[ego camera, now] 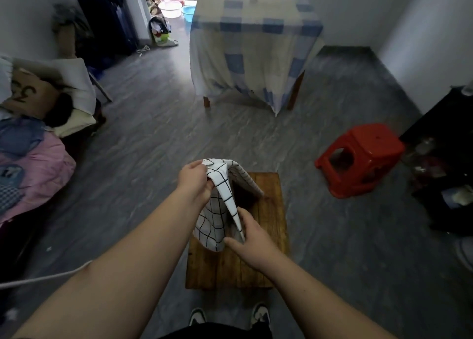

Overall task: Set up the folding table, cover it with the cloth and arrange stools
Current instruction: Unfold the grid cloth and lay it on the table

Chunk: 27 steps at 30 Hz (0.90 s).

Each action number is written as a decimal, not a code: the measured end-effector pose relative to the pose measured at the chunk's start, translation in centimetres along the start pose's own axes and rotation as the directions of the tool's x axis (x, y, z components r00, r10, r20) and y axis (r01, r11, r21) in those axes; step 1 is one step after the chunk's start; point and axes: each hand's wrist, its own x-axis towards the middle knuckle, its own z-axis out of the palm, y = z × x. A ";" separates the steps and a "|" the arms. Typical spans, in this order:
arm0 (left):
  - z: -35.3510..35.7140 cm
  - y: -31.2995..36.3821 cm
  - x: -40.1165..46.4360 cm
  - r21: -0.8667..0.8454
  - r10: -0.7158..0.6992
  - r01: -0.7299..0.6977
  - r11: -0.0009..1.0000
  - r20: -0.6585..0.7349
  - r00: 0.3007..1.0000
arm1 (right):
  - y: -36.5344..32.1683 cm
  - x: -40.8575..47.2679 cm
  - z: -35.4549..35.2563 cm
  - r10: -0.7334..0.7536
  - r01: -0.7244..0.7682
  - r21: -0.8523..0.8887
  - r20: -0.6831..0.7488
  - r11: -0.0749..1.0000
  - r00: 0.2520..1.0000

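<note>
The only readable marking is a pair of large dark characters on the brown cushion at the left edge, lying on the pale bedding. They look like the number "32" (seen sideways and blurred, so the reading is not certain). Nothing else carries legible text.

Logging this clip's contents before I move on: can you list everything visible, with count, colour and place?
Grid cloth: one, white with black lines, held over the wooden table.
Wooden table: one, brown, low, floor centre.
Stool: one, red plastic, right.
Covered table: one, blue-cream checked cover, far centre.
Basins: two, white and blue, far doorway.
Bedding: pink and blue, left.
Shoes: two, black-white, bottom.
Left hand: grips cloth top.
Right hand: pinches cloth corner.
</note>
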 end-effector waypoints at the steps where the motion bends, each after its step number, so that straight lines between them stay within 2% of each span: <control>1: 0.0 0.0 -0.1 -0.014 0.000 0.000 1.000 0.008 1.000 | -0.1 0.2 0.2 0.041 -0.039 0.035 -0.050 0.999 0.998; 5: -0.5 0.7 -0.9 -0.080 -0.007 0.012 0.997 0.067 0.998 | -0.3 1.3 -0.1 0.158 -0.138 0.132 -0.154 0.982 0.975; 7: -1.3 1.0 -0.5 -0.089 -0.020 0.039 0.995 0.194 0.981 | -0.8 1.9 -0.9 0.180 -0.152 0.167 -0.174 0.974 0.968; 8: -1.8 1.1 -0.4 -0.041 -0.039 0.052 0.998 0.264 0.964 | -1.0 2.2 -1.5 0.200 -0.160 0.213 -0.185 0.964 0.962; 10: -2.6 1.3 -0.4 0.163 -0.078 0.023 0.986 0.339 0.938 | -1.5 3.0 -2.6 0.248 -0.160 0.390 -0.185 0.907 0.951; 12: -3.6 1.2 -0.2 0.294 -0.078 -0.025 0.956 0.332 0.940 | -2.2 3.6 -3.4 0.294 -0.155 0.577 -0.156 0.802 0.943; 15: -5.8 1.3 0.0 0.334 -0.097 -0.008 0.942 0.295 0.950 | -3.9 4.0 -4.3 0.325 -0.156 0.780 -0.063 0.606 0.944; 19: -8.0 2.4 -0.8 0.349 -0.094 -0.035 0.937 0.346 0.933 | -6.1 4.8 -4.9 0.335 -0.141 0.933 0.024 0.331 0.942; 21: -8.6 3.1 -1.7 0.341 -0.085 -0.063 0.938 0.402 0.912 | -7.6 5.0 -5.2 0.323 -0.116 0.956 0.024 0.270 0.946; 23: -9.2 3.5 -2.1 0.468 -0.009 -0.219 0.856 0.438 0.899 | -9.1 5.2 -5.5 0.300 -0.088 0.966 0.012 0.243 0.954; 25: -10.0 4.1 -2.3 0.587 0.088 -0.385 0.712 0.469 0.879 | -10.5 5.1 -6.0 0.277 -0.048 0.973 -0.017 0.225 0.961; 27: -11.0 4.8 -2.1 0.630 0.091 -0.457 0.629 0.524 0.847 | -11.8 4.9 -6.6 0.260 -0.004 0.978 -0.052 0.210 0.964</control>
